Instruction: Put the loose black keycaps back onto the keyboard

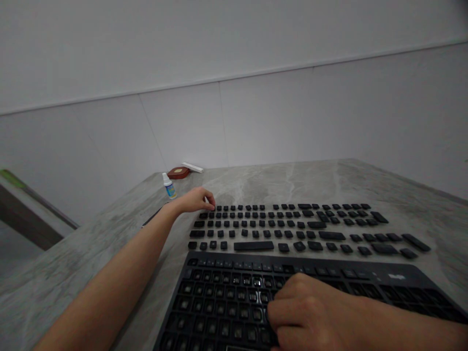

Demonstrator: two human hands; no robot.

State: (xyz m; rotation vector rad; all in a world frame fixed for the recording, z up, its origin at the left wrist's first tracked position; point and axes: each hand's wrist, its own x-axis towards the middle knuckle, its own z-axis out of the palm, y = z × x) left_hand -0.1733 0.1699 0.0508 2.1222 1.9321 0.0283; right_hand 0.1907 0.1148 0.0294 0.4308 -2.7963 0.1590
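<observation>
My left hand [200, 200] reaches to the left end of the farthest row of loose black keycaps [255, 224]. Its thumb and fingers are pinched on a keycap there. The black keyboard [390, 276] lies in front of me, with many sockets bare and the thin strip of keys along its far edge in place. Over the middle of the keyboard, my right hand [307, 312] is closed with its fingers curled down. Whatever it may hold is hidden behind the knuckles. A long space bar [253, 245] lies in the nearest row of keycaps.
A small white spray bottle [169, 186] stands beyond my left forearm. Behind it are a reddish-brown box [178, 172] and a white bar-shaped thing [193, 167]. A dark flat object [153, 216] is partly hidden by my arm. The grey marbled table [278, 183] meets a white wall.
</observation>
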